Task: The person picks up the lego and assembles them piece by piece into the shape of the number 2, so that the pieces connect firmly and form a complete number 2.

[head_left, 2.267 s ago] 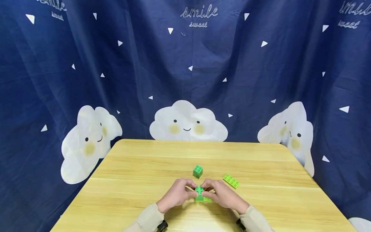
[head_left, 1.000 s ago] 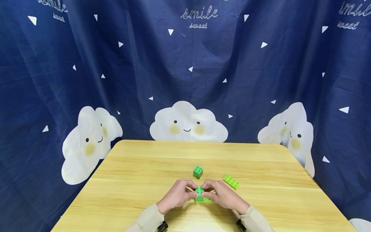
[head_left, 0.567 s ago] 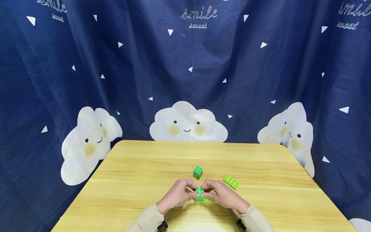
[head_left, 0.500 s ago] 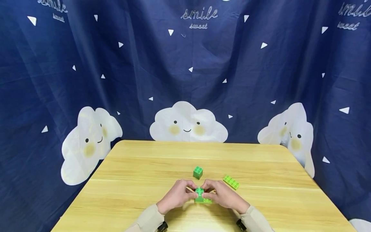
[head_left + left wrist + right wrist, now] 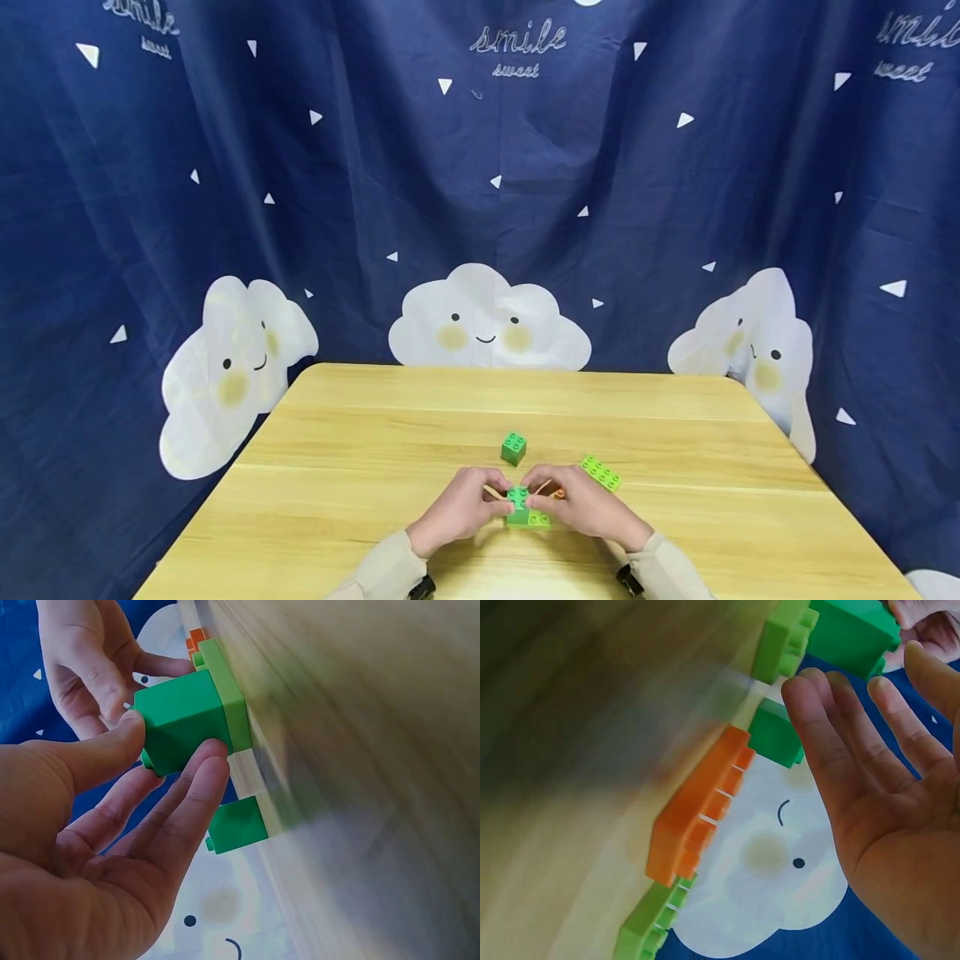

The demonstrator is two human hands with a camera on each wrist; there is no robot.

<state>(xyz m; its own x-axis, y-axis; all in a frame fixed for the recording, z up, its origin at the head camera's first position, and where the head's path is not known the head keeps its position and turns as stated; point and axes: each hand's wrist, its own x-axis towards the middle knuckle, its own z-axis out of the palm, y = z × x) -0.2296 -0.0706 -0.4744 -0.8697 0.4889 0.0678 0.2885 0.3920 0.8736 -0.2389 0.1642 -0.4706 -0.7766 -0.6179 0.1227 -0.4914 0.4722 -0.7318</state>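
A green toy brick (image 5: 517, 500) is stacked on one end of a lime building brick (image 5: 538, 519), whose bare studs show to its right. My left hand (image 5: 459, 510) holds the green brick: in the left wrist view its thumb meets the top edge and a finger lies along the side. My right hand (image 5: 588, 504) is at the stack's right, with its fingers spread and straight in the right wrist view and nothing between them. Under that hand an orange brick (image 5: 697, 810) stands on the table, mostly hidden in the head view.
A second green brick (image 5: 513, 448) stands behind the stack on the wooden table (image 5: 360, 433). Another lime brick (image 5: 601, 473) lies beyond my right hand. A dark blue curtain (image 5: 480, 150) printed with clouds hangs behind the table.
My right hand has shifted slightly to the right, and a bit of the orange brick now shows between its fingers. The left hand and the stack stay almost in place.
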